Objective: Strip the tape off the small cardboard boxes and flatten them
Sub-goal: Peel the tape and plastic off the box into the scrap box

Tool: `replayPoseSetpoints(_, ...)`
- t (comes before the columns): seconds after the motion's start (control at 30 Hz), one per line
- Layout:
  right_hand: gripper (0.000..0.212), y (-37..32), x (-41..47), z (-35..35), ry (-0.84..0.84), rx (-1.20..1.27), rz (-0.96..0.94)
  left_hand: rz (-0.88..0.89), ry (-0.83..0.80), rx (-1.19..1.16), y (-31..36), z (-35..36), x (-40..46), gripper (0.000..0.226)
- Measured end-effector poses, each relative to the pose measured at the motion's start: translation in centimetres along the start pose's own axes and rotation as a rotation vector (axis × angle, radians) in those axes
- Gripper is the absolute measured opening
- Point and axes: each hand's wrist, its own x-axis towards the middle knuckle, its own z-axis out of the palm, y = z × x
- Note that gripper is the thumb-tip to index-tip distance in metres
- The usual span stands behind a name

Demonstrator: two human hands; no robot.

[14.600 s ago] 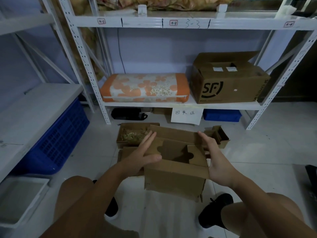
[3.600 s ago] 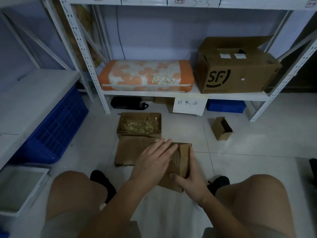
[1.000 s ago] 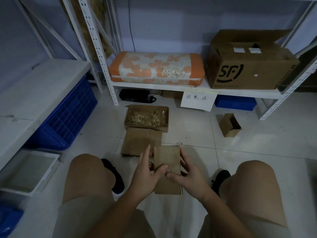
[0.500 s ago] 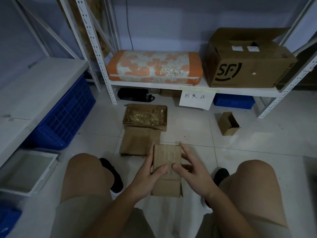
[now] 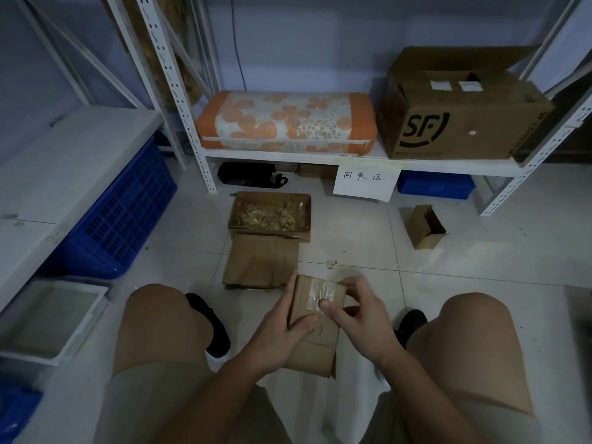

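Flattened cardboard box point(image 5: 315, 328) with a strip of clear tape point(image 5: 322, 294) across its far end sits between both hands, held above the floor between the person's knees. Left hand point(image 5: 278, 331) grips its left edge, thumb on the face; right hand point(image 5: 358, 318) curls round the right edge, thumb pressing the tape. Just beyond lies a flattened box point(image 5: 261, 261), then an open carton of tape scraps point(image 5: 270, 214). A small open box point(image 5: 424, 225) stands far right on the floor.

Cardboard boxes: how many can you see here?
5. A flattened one in both hands, a flat one on the floor, a tray box of scraps, a small open box, and the SF box on the shelf. More may hide beneath.
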Motion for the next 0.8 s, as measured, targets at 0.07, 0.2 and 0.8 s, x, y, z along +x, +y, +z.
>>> replayPoseSetpoints(0.07,0.037,0.08,-0.07,0.29,0.028,-0.009,-0.002,-0.015,0.001,0.008,0.15,0.07,0.07,0.082)
replayPoseSetpoints(0.2,0.043,0.32,0.07,0.37,0.009,0.018,-0.005,-0.048,0.015,-0.018,0.35,0.39,0.06,0.079)
replayPoseSetpoints(0.8,0.036,0.29,-0.17,0.2,0.006,-0.048,0.025,-0.069,-0.005,0.011,-0.25,0.9,0.17,0.099)
